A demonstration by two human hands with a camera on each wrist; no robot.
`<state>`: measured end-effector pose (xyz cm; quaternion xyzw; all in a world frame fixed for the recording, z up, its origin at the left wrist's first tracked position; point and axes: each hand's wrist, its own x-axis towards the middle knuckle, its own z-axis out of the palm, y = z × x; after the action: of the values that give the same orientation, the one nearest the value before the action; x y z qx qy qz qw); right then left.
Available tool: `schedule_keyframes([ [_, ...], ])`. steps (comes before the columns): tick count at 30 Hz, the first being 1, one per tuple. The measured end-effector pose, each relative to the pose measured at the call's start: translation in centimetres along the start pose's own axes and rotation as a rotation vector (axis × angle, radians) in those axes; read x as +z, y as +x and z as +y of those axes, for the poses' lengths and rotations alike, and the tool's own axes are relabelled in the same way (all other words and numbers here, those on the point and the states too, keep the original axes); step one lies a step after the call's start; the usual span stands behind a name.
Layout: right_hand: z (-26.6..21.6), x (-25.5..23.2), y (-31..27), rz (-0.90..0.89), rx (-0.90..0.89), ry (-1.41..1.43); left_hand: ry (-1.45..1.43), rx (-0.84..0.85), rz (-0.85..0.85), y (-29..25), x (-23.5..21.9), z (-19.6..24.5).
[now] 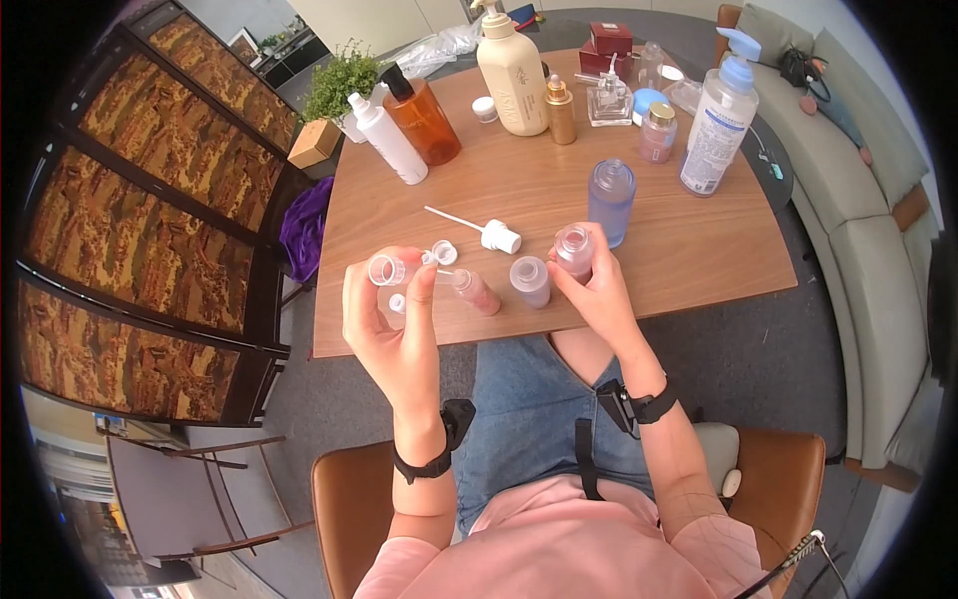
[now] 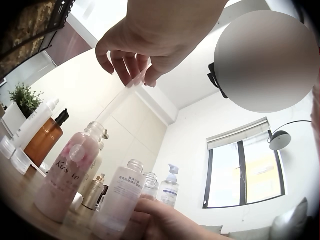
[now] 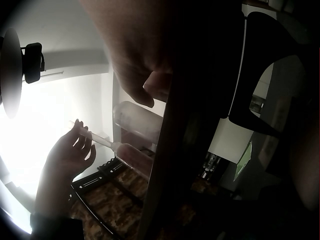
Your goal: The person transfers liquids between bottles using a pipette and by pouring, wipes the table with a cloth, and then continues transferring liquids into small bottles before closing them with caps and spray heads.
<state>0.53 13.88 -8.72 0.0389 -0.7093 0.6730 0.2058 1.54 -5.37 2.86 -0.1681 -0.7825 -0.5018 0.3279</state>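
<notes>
My left hand [image 1: 391, 324] pinches a clear tapering tube [image 1: 387, 269] with a round, open upper end. The tube's narrow end runs down into the neck of a pink, labelled bottle [image 2: 67, 175] standing on the table. In the head view the left fingers partly hide the tube. My right hand [image 1: 602, 295] grips a small clear bottle [image 1: 573, 252] with an uncapped mouth. Between the hands stands an uncapped translucent bottle [image 1: 530, 281]. Slanting downward, the tube [image 3: 101, 140] also shows in the right wrist view, held by the left fingertips.
A white pump top [image 1: 499, 237] with a straw lies behind the bottles, beside small clear caps [image 1: 444, 252]. An uncapped blue bottle [image 1: 612, 200] stands right of it. Farther back are an amber bottle [image 1: 427, 125], a cream pump bottle [image 1: 514, 80] and a blue-topped pump bottle [image 1: 717, 130].
</notes>
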Motion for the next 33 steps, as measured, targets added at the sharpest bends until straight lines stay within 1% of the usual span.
schedule_keyframes([
  [7, -0.01, 0.0, 0.03, 0.005, -0.002, -0.004, -0.022, -0.025, -0.002, -0.15, 0.16, -0.04],
  [9, -0.03, 0.03, 0.02, 0.005, 0.001, -0.007, -0.057, -0.038, 0.045, -0.1, 0.38, 0.01],
  [13, -0.16, 0.03, -0.03, 0.007, 0.005, -0.004, -0.053, -0.051, 0.046, -0.16, 0.29, 0.03],
  [15, -0.23, 0.04, 0.0, 0.007, 0.005, 0.001, -0.007, -0.028, -0.005, -0.24, 0.09, -0.07],
  [18, -0.18, 0.09, -0.01, 0.008, 0.004, 0.007, -0.034, -0.028, 0.043, -0.15, 0.32, -0.13],
  [28, -0.01, 0.09, 0.0, 0.011, 0.0, -0.003, -0.043, -0.057, 0.035, -0.22, 0.55, -0.17],
  [30, -0.22, 0.07, -0.02, 0.011, 0.002, -0.01, -0.02, -0.101, 0.019, -0.27, 0.55, -0.18],
  [31, -0.28, 0.06, -0.02, 0.011, 0.005, -0.016, -0.02, -0.101, 0.019, -0.29, 0.49, -0.28],
  [33, -0.2, 0.08, 0.02, 0.011, 0.001, -0.014, 0.033, -0.024, -0.032, -0.35, 0.36, -0.63],
])
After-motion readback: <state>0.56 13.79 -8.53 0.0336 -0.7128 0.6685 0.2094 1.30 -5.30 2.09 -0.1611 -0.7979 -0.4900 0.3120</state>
